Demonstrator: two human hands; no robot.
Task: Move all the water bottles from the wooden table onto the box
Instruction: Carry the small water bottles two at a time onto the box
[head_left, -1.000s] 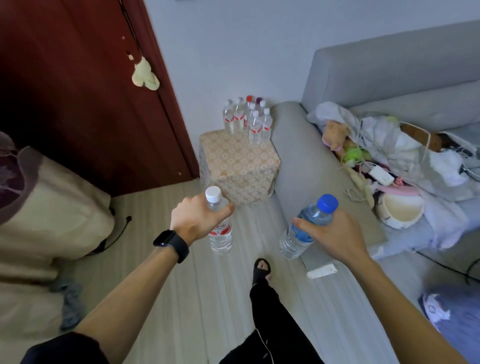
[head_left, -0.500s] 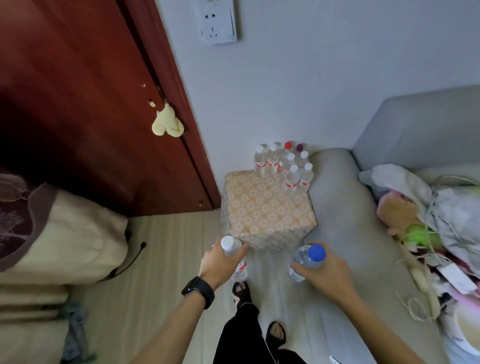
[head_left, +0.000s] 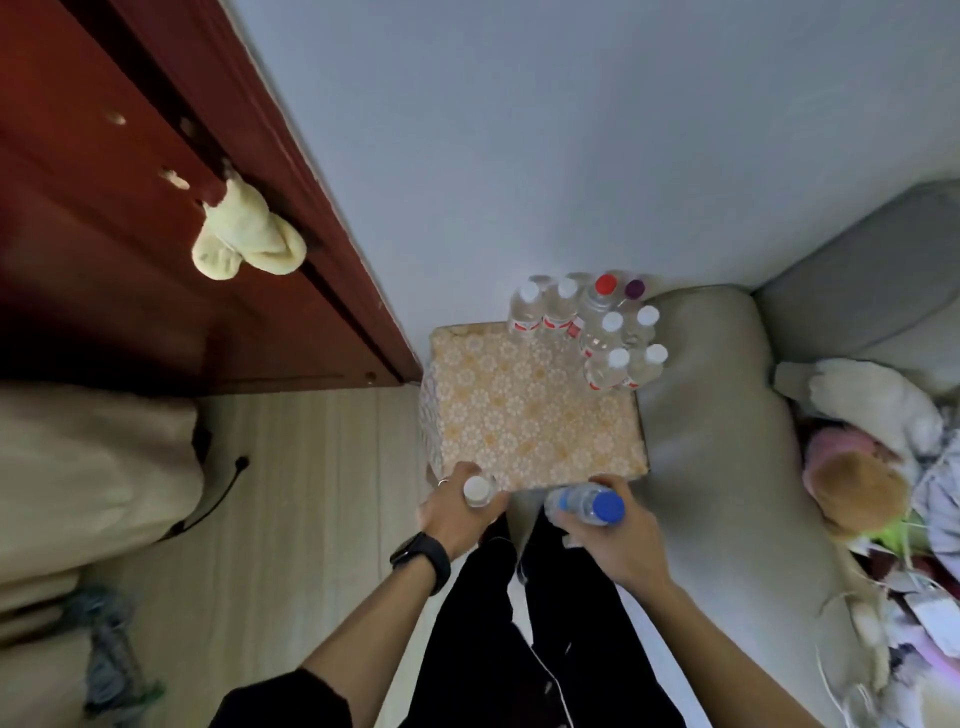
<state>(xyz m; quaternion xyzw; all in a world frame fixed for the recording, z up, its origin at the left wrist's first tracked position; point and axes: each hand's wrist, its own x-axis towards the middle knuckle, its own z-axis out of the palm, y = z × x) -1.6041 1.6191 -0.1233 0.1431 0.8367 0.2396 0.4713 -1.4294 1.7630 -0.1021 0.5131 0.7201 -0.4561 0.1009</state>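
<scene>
The box has an orange flowered top and stands against the wall. Several water bottles stand upright at its far right corner, most white-capped, one red-capped and one purple-capped. My left hand grips a white-capped bottle upright at the box's near left corner. My right hand holds a blue-capped bottle tilted sideways, just in front of the box's near edge. The wooden table is out of view.
A dark red door with a cream cloth hanging on it is to the left. A grey sofa touches the box's right side, cluttered with soft toys and cables. A beige cushion lies left. My legs stand below.
I have walked up to the box. Both hands with their bottles now sit at its near edge, and the box looks much closer and more top-down.
</scene>
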